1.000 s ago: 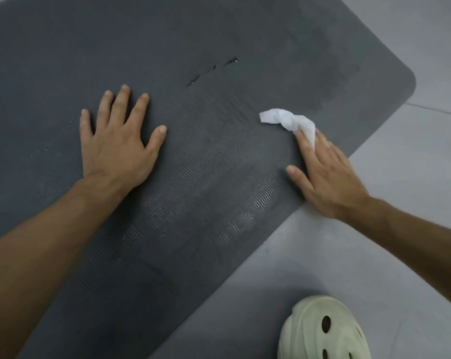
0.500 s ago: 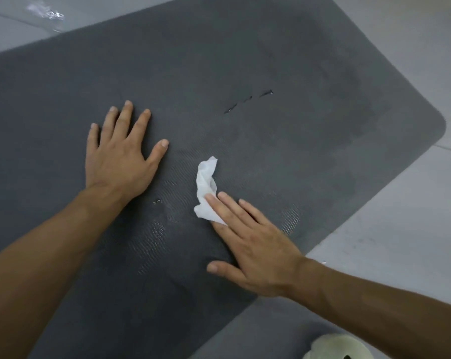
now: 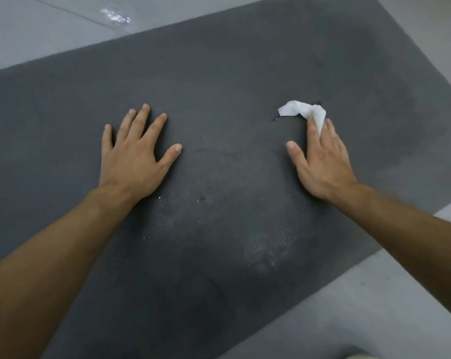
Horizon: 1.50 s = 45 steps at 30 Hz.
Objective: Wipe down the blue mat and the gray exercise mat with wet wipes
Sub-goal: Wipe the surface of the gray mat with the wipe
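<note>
A person's left hand [image 3: 133,156] lies flat, fingers spread, bracing the gray exercise mat [image 3: 219,86] that fills mid-frame on the floor [image 3: 374,307]; the right hand [image 3: 320,161], fingers straight, presses a crumpled wet wipe [image 3: 299,110] at centre right; limp and light, the wipe likely needs flat-finger pressure.

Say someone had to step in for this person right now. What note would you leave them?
Left hand: flat on the gray mat, fingers spread, holding nothing.
Right hand: straight fingers press the white wet wipe onto the mat.
Done: the patch between the hands glistens, apparently wiped.
Left: the duller far side and edges, probably; the blue mat is not in view.
</note>
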### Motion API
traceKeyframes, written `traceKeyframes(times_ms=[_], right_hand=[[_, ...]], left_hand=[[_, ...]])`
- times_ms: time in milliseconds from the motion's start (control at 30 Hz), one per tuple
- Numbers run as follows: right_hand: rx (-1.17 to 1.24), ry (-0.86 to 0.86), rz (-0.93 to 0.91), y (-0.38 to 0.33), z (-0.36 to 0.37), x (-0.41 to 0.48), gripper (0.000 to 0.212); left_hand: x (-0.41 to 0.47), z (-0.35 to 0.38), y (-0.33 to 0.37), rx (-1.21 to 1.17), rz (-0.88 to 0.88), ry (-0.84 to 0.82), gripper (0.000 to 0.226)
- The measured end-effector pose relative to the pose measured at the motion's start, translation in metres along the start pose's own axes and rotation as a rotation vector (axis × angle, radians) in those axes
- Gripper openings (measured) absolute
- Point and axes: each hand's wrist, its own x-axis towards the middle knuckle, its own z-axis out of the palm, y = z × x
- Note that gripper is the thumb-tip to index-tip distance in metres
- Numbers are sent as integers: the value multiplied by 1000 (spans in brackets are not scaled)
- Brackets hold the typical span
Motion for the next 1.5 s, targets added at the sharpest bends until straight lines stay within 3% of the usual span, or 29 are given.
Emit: traceKeyframes(times_ms=[67,267,333,433,633,800,900,1100,1200,1267,1433,1500], right_hand=[[3,-29,-124,-30,6,-14,87],[-122,-222,-758,-123,39,-114,81],[-168,-256,-858,-131,49,-132,82],[-223,-209,-893,-123,47,-120,81],[-204,-135,-508,-103,21,-45,83],[-121,-154,-426,-117,20,-28,88],[-128,-164,-574,-138,30,-53,85],[-233,-277,-1136,-163,53,-125,78],[-270,-297,-1234,-161,50,-118,77],[-303,-257,-1173,-161,46,-93,77],[-259,-140,-676,-170,27,-8,85],[-224,-155,-597,-173,21,8,88]], left_hand=[[-4,-4,-12,-33,10,6,68],[-25,-13,-44,-68,54,27,57],[-37,-15,-50,-55,35,26,57],[-53,-16,-55,-50,-5,21,61],[-70,-18,-52,-43,-78,-61,62],[-70,-22,-51,-63,-79,-117,62],[-78,-24,-55,-60,-68,-121,63],[-105,-24,-68,-71,-77,-78,60],[-116,-27,-74,-90,-80,-91,60],[-124,-30,-78,-85,-98,-98,60],[-141,-32,-79,-72,-120,-122,63],[-142,-32,-78,-73,-125,-128,63]])
